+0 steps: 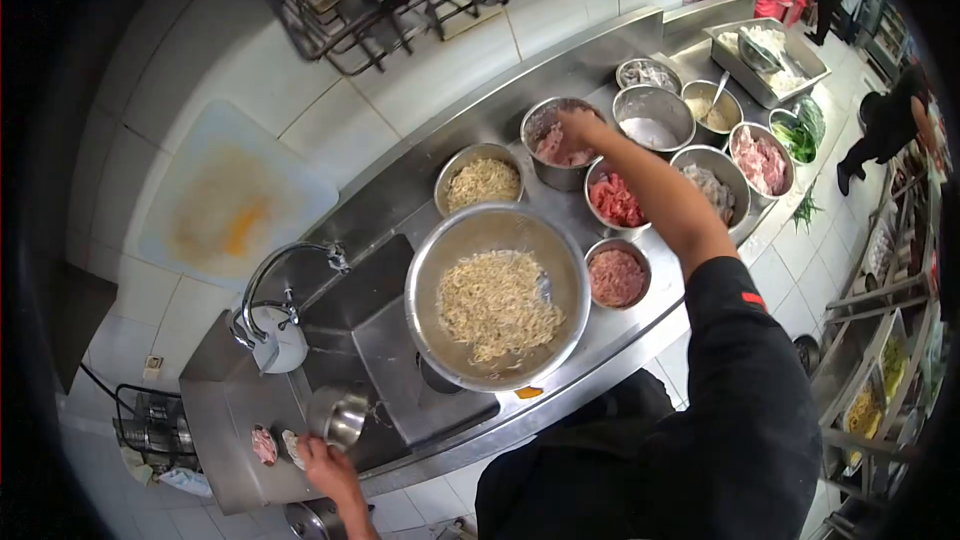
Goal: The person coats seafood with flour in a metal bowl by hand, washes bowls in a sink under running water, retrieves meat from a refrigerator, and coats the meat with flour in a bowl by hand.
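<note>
My right hand reaches over a deep steel bowl of pale pink meat; its fingers are down at the meat and mostly hidden. At the lower left, my left hand grips a small shiny steel bowl by its near side, over the sink's edge. Two small portions of food lie beside that hand: a pinkish one and a whitish one. Between my arms stands a large steel mixing bowl with shredded pale food and a spoon-like metal piece inside.
Around my right arm stand bowls of red meat, minced meat, sliced meat and white powder. A faucet arches over the sink. A wire rack hangs above. Another person stands at the right.
</note>
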A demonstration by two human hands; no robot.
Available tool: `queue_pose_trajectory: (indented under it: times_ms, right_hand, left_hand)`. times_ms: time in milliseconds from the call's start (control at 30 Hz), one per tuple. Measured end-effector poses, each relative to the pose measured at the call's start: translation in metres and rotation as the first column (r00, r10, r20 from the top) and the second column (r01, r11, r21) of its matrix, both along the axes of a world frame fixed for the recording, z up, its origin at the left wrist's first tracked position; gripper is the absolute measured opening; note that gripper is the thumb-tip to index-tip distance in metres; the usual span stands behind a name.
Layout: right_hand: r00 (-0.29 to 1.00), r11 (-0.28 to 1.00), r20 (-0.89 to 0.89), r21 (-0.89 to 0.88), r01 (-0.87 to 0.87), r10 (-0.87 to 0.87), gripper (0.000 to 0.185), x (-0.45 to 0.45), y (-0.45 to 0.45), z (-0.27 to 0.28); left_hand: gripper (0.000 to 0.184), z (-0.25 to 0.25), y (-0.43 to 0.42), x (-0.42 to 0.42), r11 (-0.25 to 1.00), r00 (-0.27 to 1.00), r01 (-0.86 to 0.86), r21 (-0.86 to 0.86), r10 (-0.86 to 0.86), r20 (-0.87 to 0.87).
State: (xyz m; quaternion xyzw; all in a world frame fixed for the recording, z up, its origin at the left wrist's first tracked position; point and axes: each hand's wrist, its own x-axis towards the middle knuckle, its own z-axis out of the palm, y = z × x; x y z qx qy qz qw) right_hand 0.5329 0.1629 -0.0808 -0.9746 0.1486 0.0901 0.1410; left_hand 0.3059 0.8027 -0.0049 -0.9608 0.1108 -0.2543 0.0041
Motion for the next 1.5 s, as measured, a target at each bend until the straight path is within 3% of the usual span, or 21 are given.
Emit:
queue_pose_trajectory:
  times_ms: [100,200,233,300,367,400,467,567,600,700,800,867,1000,1067,1133,1233,1300,1333,1400,1467,1500]
  right_hand:
    - [0.995,0.996,0.053,-0.025,0.087,-0.086,0.074,-0.001,0.014,-0.024]
    - [0.995,1.0,-0.096,0.016,-0.023,0.024,0.076,0.033,0.005,-0.095]
    - [0.985,0.984,-0.07,-0.102,0.147,-0.155,0.067,0.055,0.005,-0.13]
    - [0.95,0.932,-0.033,-0.209,0.297,-0.31,0.058,0.057,0.008,-0.135]
    - [0.988,0.986,-0.143,-0.164,0.04,-0.064,0.052,0.029,0.011,-0.083]
    - [0.994,0.979,-0.089,-0.19,-0.074,0.058,0.046,0.035,0.0,-0.101]
    - [0.983,0.968,-0.061,-0.174,-0.182,0.174,0.043,0.012,0.0,-0.06]
    - [0.969,0.962,0.062,-0.153,-0.227,0.238,0.035,0.027,-0.022,-0.09]
    - [0.967,0.96,0.002,-0.118,-0.255,0.257,0.033,0.037,-0.029,-0.099]
    - [0.961,0.959,-0.089,-0.085,-0.269,0.261,0.034,0.037,-0.037,-0.083]
    - [0.943,0.94,-0.04,-0.08,-0.333,0.33,0.034,0.028,-0.036,-0.06]
    - [0.943,0.95,0.121,-0.065,-0.305,0.311,0.033,0.036,-0.04,-0.045]
    - [0.909,0.922,0.157,-0.031,-0.385,0.385,0.037,0.043,-0.048,-0.015]
    - [0.916,0.93,0.253,0.116,-0.349,0.312,0.054,0.032,-0.05,-0.005]
    - [0.923,0.933,0.248,0.134,-0.333,0.294,0.051,0.033,-0.054,-0.004]
    - [0.893,0.973,0.43,0.115,-0.199,0.132,0.044,0.032,-0.055,-0.002]
    - [0.939,0.944,0.314,0.243,-0.223,0.141,0.048,0.034,-0.057,0.0]
    - [0.941,0.946,0.312,0.243,-0.214,0.133,0.048,0.038,-0.055,-0.01]
    - [0.96,0.966,0.11,0.014,-0.26,0.257,0.055,0.042,-0.05,-0.031]
    - [0.971,0.945,-0.091,-0.229,-0.236,0.22,0.063,-0.001,-0.015,-0.009]
    - [0.974,0.964,-0.056,-0.145,-0.225,0.219,0.067,0.001,-0.015,-0.028]
  left_hand:
    - [0.014,0.046,-0.04,-0.009,0.999,0.995,-0.045,0.03,0.042,0.086]
    - [0.011,0.06,-0.062,-0.012,0.999,0.992,-0.03,0.026,0.027,0.12]
    - [0.01,0.07,-0.08,-0.015,0.994,0.992,-0.104,-0.017,0.105,0.069]
    - [0.016,0.074,-0.085,-0.012,0.997,0.993,-0.082,-0.011,0.083,0.08]
    - [0.023,0.082,-0.096,-0.01,1.0,0.991,-0.01,-0.003,0.011,0.134]
    - [0.023,0.085,-0.102,-0.008,0.999,0.991,-0.035,-0.003,0.035,0.128]
    - [0.008,0.087,-0.109,-0.009,0.993,0.983,-0.115,-0.042,0.119,0.139]
    - [0.009,0.09,-0.119,-0.01,0.993,0.985,-0.106,-0.052,0.112,0.131]
    - [0.009,0.092,-0.12,-0.011,0.991,0.982,-0.126,-0.052,0.132,0.132]
    - [0.01,0.093,-0.117,-0.014,0.995,0.983,-0.099,-0.028,0.103,0.151]
    - [0.01,0.105,-0.118,-0.015,0.995,0.978,-0.083,0.053,0.072,0.194]
    - [0.01,0.114,-0.125,-0.013,0.993,0.98,-0.105,0.051,0.094,0.177]
    - [0.011,0.128,-0.134,-0.008,0.99,0.978,-0.092,0.105,0.07,0.198]
    - [0.012,0.132,-0.141,-0.007,0.995,0.976,-0.049,0.092,0.028,0.215]
    - [0.011,0.135,-0.148,-0.004,0.995,0.972,-0.048,0.088,0.027,0.232]
    - [0.011,0.138,-0.154,0.001,0.998,0.962,-0.005,0.057,-0.011,0.272]
    - [0.019,0.137,-0.157,0.007,0.936,0.98,-0.039,-0.349,0.105,0.171]
    - [0.019,0.134,-0.155,0.009,0.937,0.981,-0.032,-0.349,0.096,0.168]
    - [0.025,0.126,-0.152,0.016,0.481,0.991,-0.135,-0.867,0.079,-0.11]
    - [0.022,0.121,-0.156,0.015,0.43,0.987,-0.158,-0.889,0.101,-0.127]
    - [0.022,0.113,-0.149,0.013,0.388,0.987,-0.152,-0.909,0.099,-0.123]
